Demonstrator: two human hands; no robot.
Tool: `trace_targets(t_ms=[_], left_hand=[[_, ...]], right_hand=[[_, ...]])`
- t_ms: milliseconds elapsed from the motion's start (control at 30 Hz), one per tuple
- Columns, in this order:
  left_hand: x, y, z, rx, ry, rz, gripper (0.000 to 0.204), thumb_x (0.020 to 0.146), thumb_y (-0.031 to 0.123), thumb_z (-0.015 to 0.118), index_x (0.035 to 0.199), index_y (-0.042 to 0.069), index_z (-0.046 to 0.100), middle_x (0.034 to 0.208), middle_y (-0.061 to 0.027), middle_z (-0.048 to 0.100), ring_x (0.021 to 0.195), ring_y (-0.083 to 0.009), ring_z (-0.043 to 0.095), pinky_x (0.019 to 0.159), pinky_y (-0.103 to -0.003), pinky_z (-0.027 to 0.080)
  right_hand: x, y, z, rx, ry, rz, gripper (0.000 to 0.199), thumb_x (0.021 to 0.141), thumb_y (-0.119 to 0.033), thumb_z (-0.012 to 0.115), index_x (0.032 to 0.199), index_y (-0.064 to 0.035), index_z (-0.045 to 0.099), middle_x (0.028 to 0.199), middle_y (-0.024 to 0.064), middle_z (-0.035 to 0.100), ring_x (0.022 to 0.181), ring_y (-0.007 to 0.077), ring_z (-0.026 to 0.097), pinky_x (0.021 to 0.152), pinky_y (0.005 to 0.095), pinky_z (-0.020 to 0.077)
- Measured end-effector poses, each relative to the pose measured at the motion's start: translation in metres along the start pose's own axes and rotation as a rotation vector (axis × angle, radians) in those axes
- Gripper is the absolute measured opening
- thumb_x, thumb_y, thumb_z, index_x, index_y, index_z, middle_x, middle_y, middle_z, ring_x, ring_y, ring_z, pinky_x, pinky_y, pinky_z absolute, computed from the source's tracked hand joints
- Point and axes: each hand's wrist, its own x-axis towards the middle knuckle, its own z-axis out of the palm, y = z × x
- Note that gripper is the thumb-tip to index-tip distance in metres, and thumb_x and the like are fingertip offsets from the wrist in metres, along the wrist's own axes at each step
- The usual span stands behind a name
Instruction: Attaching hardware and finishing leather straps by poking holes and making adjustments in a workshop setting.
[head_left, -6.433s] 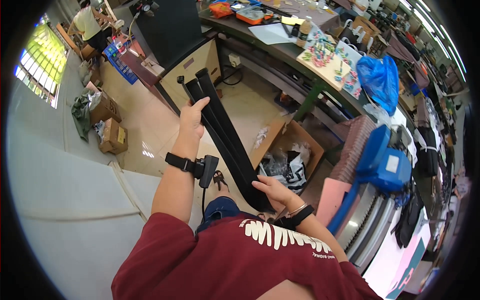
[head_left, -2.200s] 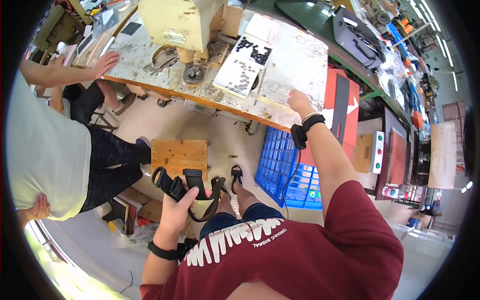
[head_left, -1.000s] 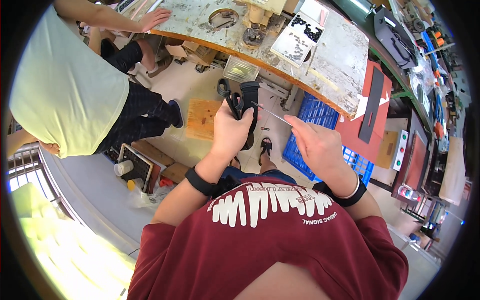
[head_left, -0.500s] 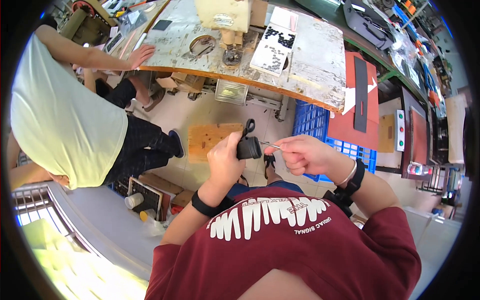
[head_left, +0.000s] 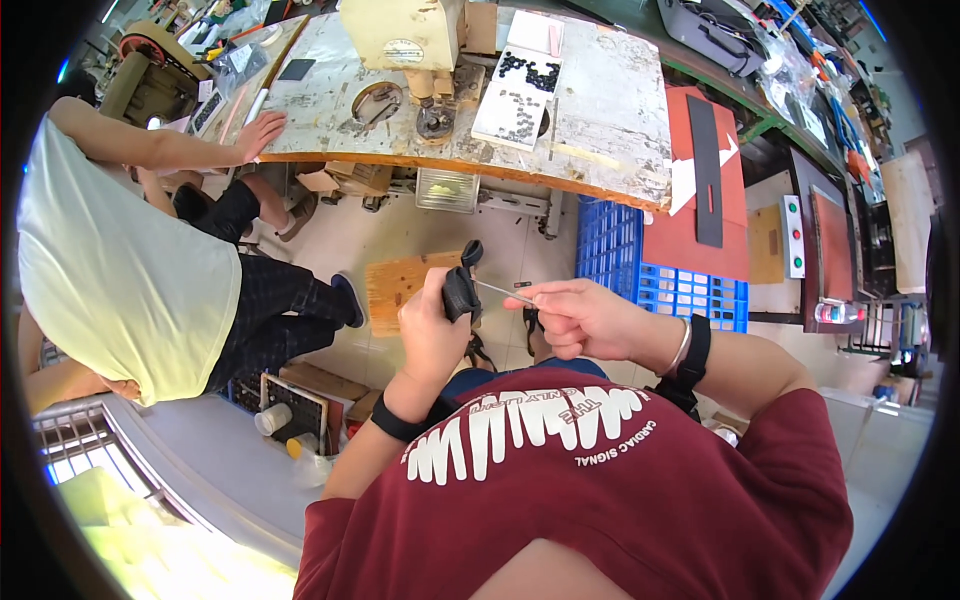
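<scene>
Level with my lap, my left hand (head_left: 432, 325) is closed around a small black case-like piece (head_left: 461, 293). A black rounded loop or flap (head_left: 472, 253) sticks up from its top. My right hand (head_left: 575, 318) pinches a thin metal rod (head_left: 497, 291) between thumb and fingers. The rod points left, and its tip meets the side of the black piece near the loop; whether it goes in, I cannot make out. The fingers of my left hand are partly hidden behind the black piece.
Ahead stands a worn workbench (head_left: 610, 110) with a cream press machine (head_left: 400, 38) and a white box (head_left: 508, 115) of small black and metal parts. Blue crates (head_left: 608, 250) and red sheets (head_left: 660, 235) are at right. A co-worker (head_left: 130, 260) leans on the bench at left.
The black piece has turned in my left hand, so its broad end no longer faces right. More of the metal rod shows between my hands. The whole view has shifted slightly.
</scene>
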Motion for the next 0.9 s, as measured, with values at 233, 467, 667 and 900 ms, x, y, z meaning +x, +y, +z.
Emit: trace_targets(t_ms=[233,467,667,900], left_hand=[[0.007,0.011,-0.001,0.155,-0.078,0.131,0.033,0.058,-0.004,0.058,0.087,0.008,0.049,0.065,-0.0137,0.055,0.063,-0.0324,0.056,0.054,-0.039,0.043],[-0.005,0.002,0.002,0.173,-0.153,0.066,0.032,0.059,-0.003,0.059,0.087,0.008,0.05,0.066,-0.0144,0.055,0.064,-0.0333,0.056,0.055,-0.04,0.043],[0.018,0.015,0.001,-0.368,0.06,-0.129,0.022,0.073,0.001,0.061,0.093,0.004,0.053,0.071,-0.01,0.059,0.061,-0.015,0.057,0.057,-0.026,0.044],[0.032,0.01,-0.013,-0.769,-0.116,-0.538,0.013,0.08,0.002,0.054,0.093,-0.001,0.056,0.088,-0.0073,0.065,0.067,-0.004,0.053,0.053,-0.016,0.035]], right_hand=[[-0.002,0.0,-0.009,-1.119,0.134,-0.436,0.031,0.083,-0.007,0.041,0.113,-0.003,0.048,0.051,0.001,0.044,0.044,0.014,0.049,0.041,0.0273,0.0382],[0.009,-0.003,-0.027,0.534,-0.202,0.289,0.03,0.089,-0.014,0.039,0.115,-0.001,0.047,0.051,-0.0042,0.034,0.04,0.0082,0.032,0.04,0.0235,0.0293],[-0.001,0.002,-0.019,0.883,-0.196,0.081,0.034,0.092,-0.017,0.036,0.121,-0.0012,0.041,0.055,-0.0072,0.022,0.045,0.0038,0.02,0.043,0.0209,0.0215],[-0.003,-0.037,-0.018,-0.153,0.166,-0.155,0.026,0.09,-0.011,0.039,0.111,-0.0019,0.051,0.061,0.0042,0.048,0.048,0.0133,0.044,0.047,0.0268,0.0375]])
